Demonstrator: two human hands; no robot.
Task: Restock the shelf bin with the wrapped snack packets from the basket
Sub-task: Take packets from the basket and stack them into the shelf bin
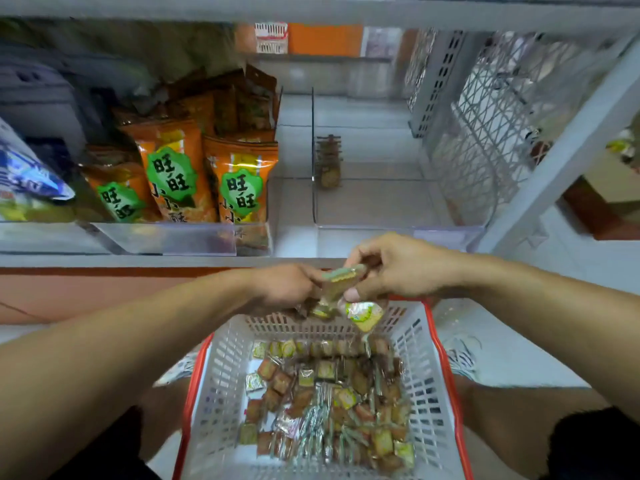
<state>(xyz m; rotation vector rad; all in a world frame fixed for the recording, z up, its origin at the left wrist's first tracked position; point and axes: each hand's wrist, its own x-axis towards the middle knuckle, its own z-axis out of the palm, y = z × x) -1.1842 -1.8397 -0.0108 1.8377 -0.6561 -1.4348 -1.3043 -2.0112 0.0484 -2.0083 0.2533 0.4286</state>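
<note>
A white basket with a red rim (419,358) stands low in the middle, holding several small wrapped snack packets (329,400). Above its far edge both hands meet on a bunch of packets (341,282). My left hand (287,289) grips the bunch from the left. My right hand (398,265) pinches it from the right, and one packet (363,315) hangs below the thumb. Beyond the hands the clear shelf bin (374,202) holds a short stack of packets (328,161) standing against its left wall.
A neighbouring clear bin (173,237) on the left holds orange snack bags (169,171). A white wire mesh panel (485,126) closes the shelf on the right. The shelf above (311,8) runs overhead. My knees flank the basket.
</note>
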